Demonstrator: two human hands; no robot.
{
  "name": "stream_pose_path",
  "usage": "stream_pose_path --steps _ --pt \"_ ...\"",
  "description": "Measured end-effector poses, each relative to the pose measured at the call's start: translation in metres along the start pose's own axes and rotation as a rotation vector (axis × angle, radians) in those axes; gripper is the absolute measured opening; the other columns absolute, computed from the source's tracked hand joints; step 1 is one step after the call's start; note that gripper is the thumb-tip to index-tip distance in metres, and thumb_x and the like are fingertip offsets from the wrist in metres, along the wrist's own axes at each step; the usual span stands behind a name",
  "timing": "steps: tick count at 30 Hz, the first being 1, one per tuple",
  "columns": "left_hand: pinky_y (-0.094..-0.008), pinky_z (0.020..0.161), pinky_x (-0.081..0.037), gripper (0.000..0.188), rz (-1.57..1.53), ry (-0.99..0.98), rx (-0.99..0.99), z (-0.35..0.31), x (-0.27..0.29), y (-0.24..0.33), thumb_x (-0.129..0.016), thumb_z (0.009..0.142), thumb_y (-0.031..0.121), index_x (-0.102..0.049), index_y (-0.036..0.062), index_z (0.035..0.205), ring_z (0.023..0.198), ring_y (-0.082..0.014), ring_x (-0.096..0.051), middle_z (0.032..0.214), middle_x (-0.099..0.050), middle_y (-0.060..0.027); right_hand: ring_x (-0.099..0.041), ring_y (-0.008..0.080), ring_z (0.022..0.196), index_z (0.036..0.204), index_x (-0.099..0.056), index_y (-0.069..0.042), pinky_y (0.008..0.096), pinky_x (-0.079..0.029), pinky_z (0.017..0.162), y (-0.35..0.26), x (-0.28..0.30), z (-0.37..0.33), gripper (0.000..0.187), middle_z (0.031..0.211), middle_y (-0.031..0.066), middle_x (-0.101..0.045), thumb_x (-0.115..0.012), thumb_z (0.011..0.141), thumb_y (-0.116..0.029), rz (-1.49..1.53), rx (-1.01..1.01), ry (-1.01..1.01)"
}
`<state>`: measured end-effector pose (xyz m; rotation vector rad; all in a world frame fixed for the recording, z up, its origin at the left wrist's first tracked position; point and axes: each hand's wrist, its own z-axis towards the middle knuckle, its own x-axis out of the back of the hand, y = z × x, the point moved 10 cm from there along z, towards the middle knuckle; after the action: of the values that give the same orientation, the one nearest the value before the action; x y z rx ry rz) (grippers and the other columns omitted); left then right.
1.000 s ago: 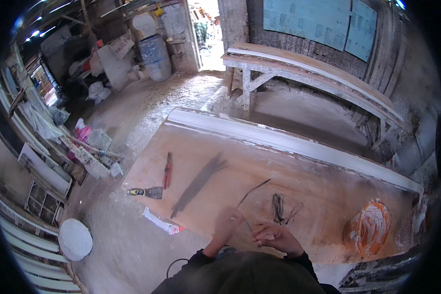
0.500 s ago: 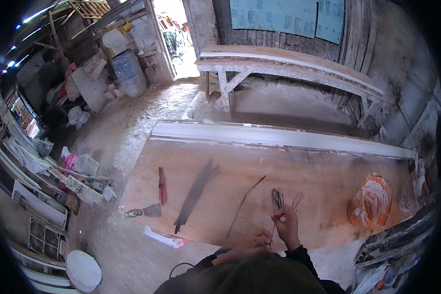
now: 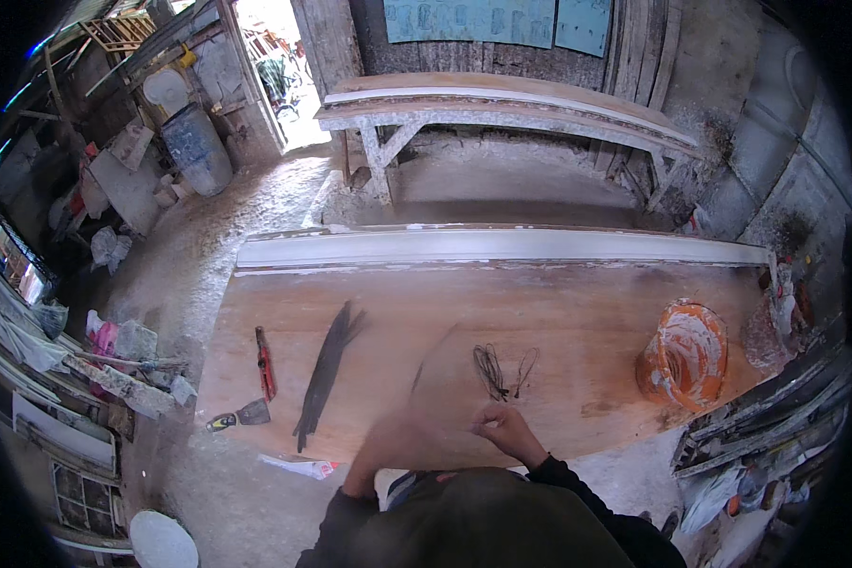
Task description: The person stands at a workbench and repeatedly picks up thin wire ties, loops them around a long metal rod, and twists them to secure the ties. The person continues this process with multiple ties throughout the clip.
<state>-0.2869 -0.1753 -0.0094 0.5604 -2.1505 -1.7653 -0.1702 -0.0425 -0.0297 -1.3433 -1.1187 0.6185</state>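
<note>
My left hand (image 3: 398, 440), smeared by motion, passes over the near edge of the wooden tabletop (image 3: 577, 331); its fingers cannot be made out. A thin dark strand (image 3: 435, 358) stretches away from it, blurred and faint. To its right, my right hand (image 3: 506, 428) is closed with thumb and fingertips together, and what they pinch is not visible. Just beyond that hand lie a folded bundle of thin dark strands (image 3: 489, 371) and a smaller loose loop (image 3: 526, 371). Left of my hands is a bunch of flat dark strips (image 3: 326, 374).
At the left are a red-handled tool (image 3: 265, 364) and a putty knife (image 3: 241, 415). An orange bucket (image 3: 686, 355) smeared with white stands at the right. A long white moulding (image 3: 502, 248) runs along the far edge, with a bench (image 3: 511, 109) behind.
My hands, earlier close together over a thin strand, have come apart. The left has swung left toward the strand on the table; the right has drawn back from the folded bundle. The view has shifted rightward.
</note>
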Motion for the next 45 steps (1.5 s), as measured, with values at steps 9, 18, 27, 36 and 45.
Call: stream_pose_path --steps 9,18,27,36,45 --pt "-0.0207 0.050 -0.041 0.009 0.208 0.364 -0.219 0.050 0.023 -0.061 -0.062 0.079 0.012 -0.059 0.0034 0.077 0.057 -0.0064 -0.049 0.069 -0.055 -0.0005 -0.058 0.0158 0.072 0.083 -0.064 -0.003 0.0281 -0.044 0.066 0.002 -0.021 -0.025 0.027 0.076 0.0105 -0.062 -0.059 0.081 -0.030 0.059 -0.056 -0.256" --pt "-0.0273 0.058 -0.044 0.018 0.482 0.386 -0.319 0.056 -0.004 0.001 -0.066 0.074 0.018 -0.059 0.0048 0.084 0.067 -0.0139 -0.054 0.076 -0.057 -0.0049 -0.058 0.0243 0.066 0.080 -0.066 -0.006 0.0320 -0.044 0.061 0.033 0.060 0.004 0.022 0.073 0.0129 -0.061 -0.060 0.078 -0.026 -0.281 0.037 0.121" --pt "-0.0372 0.065 -0.045 0.022 0.946 0.600 0.155 0.025 0.046 -0.079 -0.067 0.069 0.019 -0.056 0.0037 0.079 0.074 -0.0294 -0.056 0.079 -0.054 -0.0127 -0.058 0.0295 0.072 0.080 -0.065 -0.007 0.0383 -0.045 0.061 0.036 0.102 0.019 0.023 0.077 0.0133 -0.059 -0.063 0.074 -0.028 -0.748 0.047 0.378" --pt "-0.0358 0.064 -0.044 0.011 0.752 0.335 -0.081 0.031 0.015 -0.045 -0.063 0.071 0.011 -0.058 0.0027 0.076 0.073 -0.0285 -0.056 0.075 -0.058 -0.0122 -0.054 0.0309 0.093 0.115 -0.049 -0.011 0.0451 -0.039 0.080 -0.031 0.066 0.025 0.049 0.093 0.0103 -0.059 -0.065 0.071 -0.027 -0.719 0.365 0.240" --pt "-0.0340 0.064 -0.044 0.009 0.908 0.210 -0.428 0.006 -0.007 0.057 -0.062 0.071 0.003 -0.057 0.0048 0.077 0.072 -0.0284 -0.057 0.075 -0.059 -0.0099 -0.055 0.0236 0.086 0.107 -0.050 -0.010 0.0394 -0.040 0.076 -0.052 0.020 0.024 0.037 0.086 0.0091 -0.059 -0.056 0.081 -0.035 -0.591 0.200 -0.307"
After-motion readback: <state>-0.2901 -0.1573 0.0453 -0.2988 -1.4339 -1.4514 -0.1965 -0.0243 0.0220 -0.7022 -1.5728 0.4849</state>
